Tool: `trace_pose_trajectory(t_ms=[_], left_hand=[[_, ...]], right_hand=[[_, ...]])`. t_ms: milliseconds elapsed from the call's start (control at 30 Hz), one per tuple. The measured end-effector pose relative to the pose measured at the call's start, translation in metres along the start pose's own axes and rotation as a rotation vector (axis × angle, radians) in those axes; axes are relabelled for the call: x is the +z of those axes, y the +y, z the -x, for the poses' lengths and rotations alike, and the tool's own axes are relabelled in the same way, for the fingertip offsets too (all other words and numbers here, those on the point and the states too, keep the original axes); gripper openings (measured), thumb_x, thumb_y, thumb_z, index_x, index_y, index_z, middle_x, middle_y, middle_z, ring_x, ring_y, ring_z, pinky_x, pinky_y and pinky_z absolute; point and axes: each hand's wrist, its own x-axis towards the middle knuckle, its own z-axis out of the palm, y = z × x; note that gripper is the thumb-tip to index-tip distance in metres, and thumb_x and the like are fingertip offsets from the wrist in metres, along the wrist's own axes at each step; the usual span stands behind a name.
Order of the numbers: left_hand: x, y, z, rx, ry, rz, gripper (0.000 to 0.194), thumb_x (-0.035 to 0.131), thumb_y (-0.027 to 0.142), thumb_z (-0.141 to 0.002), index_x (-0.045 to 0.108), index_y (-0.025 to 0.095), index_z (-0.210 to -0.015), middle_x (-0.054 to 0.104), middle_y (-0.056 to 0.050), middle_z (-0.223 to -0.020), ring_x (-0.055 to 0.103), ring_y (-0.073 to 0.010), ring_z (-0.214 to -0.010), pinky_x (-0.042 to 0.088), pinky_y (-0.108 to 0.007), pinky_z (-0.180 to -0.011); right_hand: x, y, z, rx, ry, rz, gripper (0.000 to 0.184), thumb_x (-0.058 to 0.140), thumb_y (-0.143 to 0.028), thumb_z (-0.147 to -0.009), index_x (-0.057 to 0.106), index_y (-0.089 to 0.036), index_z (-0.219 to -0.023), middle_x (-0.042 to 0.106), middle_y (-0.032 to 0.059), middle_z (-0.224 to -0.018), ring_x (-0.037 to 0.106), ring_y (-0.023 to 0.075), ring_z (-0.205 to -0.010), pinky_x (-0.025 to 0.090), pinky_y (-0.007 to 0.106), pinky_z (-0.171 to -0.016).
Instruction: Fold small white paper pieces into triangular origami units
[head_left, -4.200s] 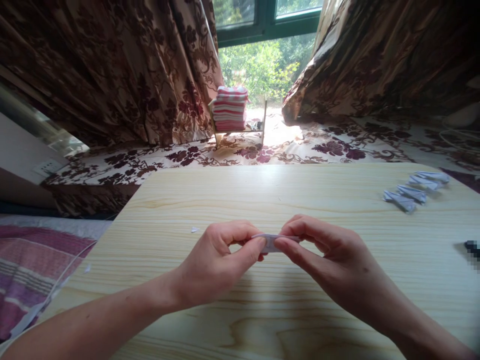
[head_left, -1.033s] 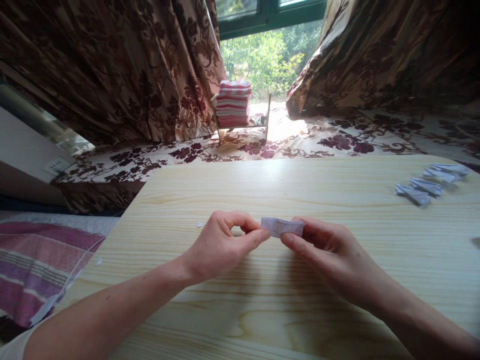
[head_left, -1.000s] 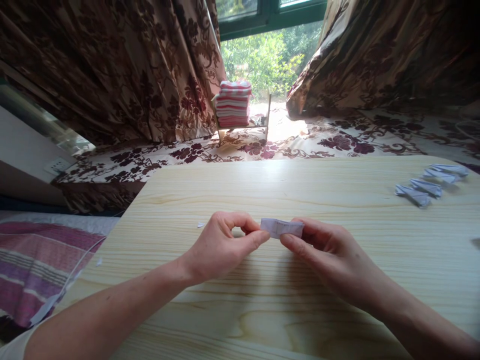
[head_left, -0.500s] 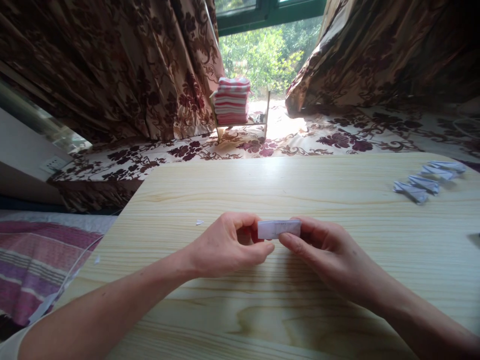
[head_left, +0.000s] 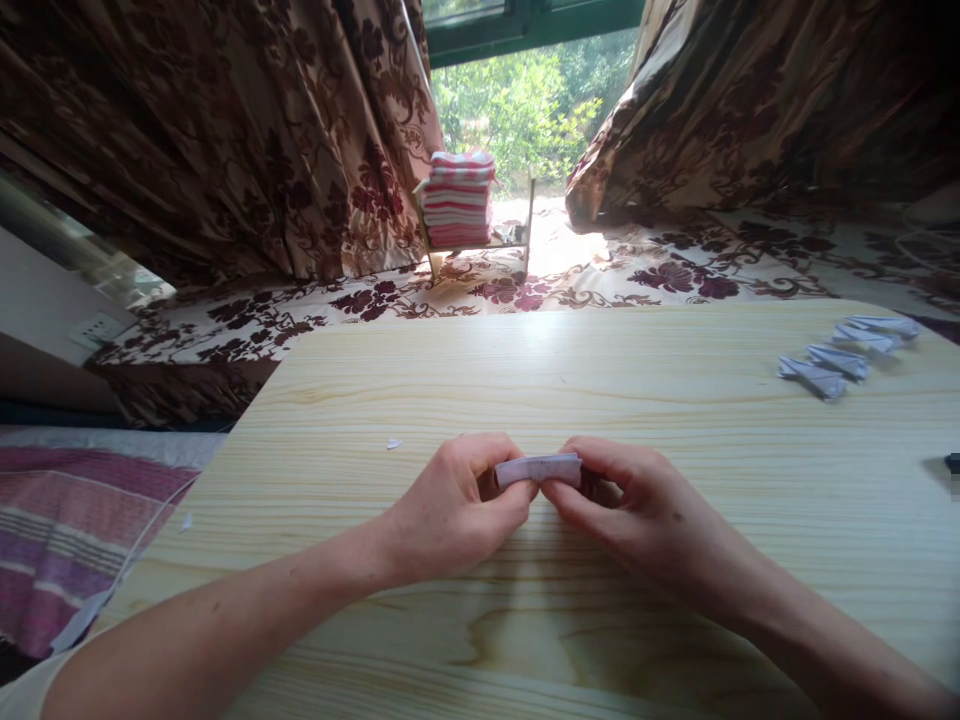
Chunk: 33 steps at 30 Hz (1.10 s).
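Note:
A small folded strip of white paper [head_left: 541,468] is held just above the wooden table [head_left: 360,370], its long side running left to right. My left hand [head_left: 476,495] pinches its left end, thumb on the near side and fingers behind. Its right end is gripped the same way by my right hand [head_left: 619,490]. Both thumb tips nearly meet under the middle of the paper. The fingertips behind the strip are hidden.
Several folded paper pieces [head_left: 814,378] lie at the table's far right. Two paper scraps, one near my left hand [head_left: 394,443] and one by the left edge [head_left: 186,522], rest on the wood. A stack of striped cloths [head_left: 459,200] stands on a small rack behind.
My left thumb has closed onto the paper's near face, where it was apart before. The strip has come slightly lower and to the left, and it now tilts a little.

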Motion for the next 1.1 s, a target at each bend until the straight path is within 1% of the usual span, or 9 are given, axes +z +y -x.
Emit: trace_pose_trajectory(t_ms=[167,333,367,500,600,767,833,1000,1100], left_hand=[[-0.006,-0.003,-0.001,-0.068,-0.025,0.081,0.019,0.051,0.022,-0.079,0.05,0.014,-0.062,0.036,0.005,-0.056,0.033,-0.0073,-0.052,0.025,-0.022,-0.046],[-0.015,-0.01,-0.001,-0.13,0.026,0.173,0.021,0.053,0.025,-0.078,0.047,0.015,-0.06,0.03,0.006,-0.055,0.027,-0.0066,-0.051,0.019,-0.022,-0.045],[-0.015,-0.009,0.0,-0.134,0.029,0.176,0.022,0.054,0.025,-0.078,0.046,0.016,-0.059,0.03,0.006,-0.054,0.027,-0.0064,-0.05,0.019,-0.022,-0.045],[-0.009,-0.003,0.0,-0.14,0.027,0.158,0.025,0.056,0.025,-0.078,0.046,0.015,-0.057,0.033,0.005,-0.053,0.029,-0.0065,-0.05,0.02,-0.022,-0.045],[-0.005,0.0,0.001,-0.154,0.008,0.166,0.025,0.057,0.03,-0.079,0.052,0.014,-0.059,0.036,0.005,-0.053,0.031,-0.0072,-0.051,0.02,-0.022,-0.045],[-0.006,-0.002,0.002,-0.068,-0.051,0.186,0.032,0.05,0.035,-0.086,0.054,0.014,-0.062,0.037,0.003,-0.058,0.034,-0.0085,-0.056,0.025,-0.023,-0.049],[-0.007,-0.003,0.001,-0.05,-0.032,0.169,0.033,0.05,0.034,-0.087,0.054,0.014,-0.062,0.039,0.003,-0.06,0.035,-0.0087,-0.057,0.027,-0.023,-0.051],[-0.004,-0.003,0.0,-0.006,0.012,0.131,0.026,0.051,0.031,-0.087,0.067,0.012,-0.079,0.055,-0.001,-0.068,0.046,-0.0114,-0.065,0.036,-0.024,-0.058],[-0.004,-0.002,0.001,0.058,0.002,0.076,0.025,0.05,0.025,-0.087,0.068,0.011,-0.074,0.056,-0.002,-0.067,0.049,-0.0113,-0.064,0.038,-0.023,-0.059]], right_hand=[[-0.013,0.005,-0.001,0.057,0.032,-0.034,0.022,0.051,-0.026,-0.078,0.048,-0.019,-0.058,0.043,-0.0037,-0.054,0.04,0.0101,-0.052,0.03,0.023,-0.047],[-0.032,0.015,-0.003,0.182,0.244,-0.078,0.022,0.06,-0.039,-0.078,0.063,-0.019,-0.071,0.057,-0.0012,-0.061,0.05,0.0123,-0.055,0.038,0.023,-0.05],[-0.03,0.014,-0.003,0.165,0.237,-0.095,0.023,0.058,-0.04,-0.079,0.064,-0.019,-0.072,0.059,-0.0006,-0.064,0.052,0.0131,-0.059,0.039,0.024,-0.053],[-0.013,0.002,-0.002,0.072,0.059,-0.122,0.023,0.056,-0.041,-0.082,0.064,-0.02,-0.078,0.06,-0.0003,-0.069,0.051,0.0132,-0.06,0.04,0.025,-0.053],[-0.004,-0.001,-0.001,0.043,0.032,-0.172,0.023,0.056,-0.039,-0.083,0.061,-0.019,-0.073,0.057,-0.0003,-0.065,0.05,0.0132,-0.061,0.04,0.025,-0.054],[-0.008,0.002,-0.002,0.077,0.011,-0.285,0.022,0.057,-0.037,-0.083,0.062,-0.018,-0.073,0.06,0.0003,-0.067,0.052,0.0129,-0.063,0.041,0.024,-0.056],[-0.01,0.003,-0.002,0.095,0.004,-0.307,0.022,0.058,-0.037,-0.082,0.061,-0.017,-0.072,0.06,0.0,-0.067,0.051,0.0123,-0.062,0.04,0.024,-0.056],[-0.011,0.002,-0.001,0.104,-0.023,-0.22,0.025,0.055,-0.037,-0.083,0.058,-0.017,-0.068,0.051,-0.0022,-0.06,0.043,0.0104,-0.057,0.035,0.022,-0.05],[-0.012,-0.001,0.0,0.079,-0.063,-0.149,0.026,0.05,-0.034,-0.086,0.058,-0.017,-0.068,0.05,-0.0021,-0.059,0.043,0.0107,-0.057,0.034,0.022,-0.051]])
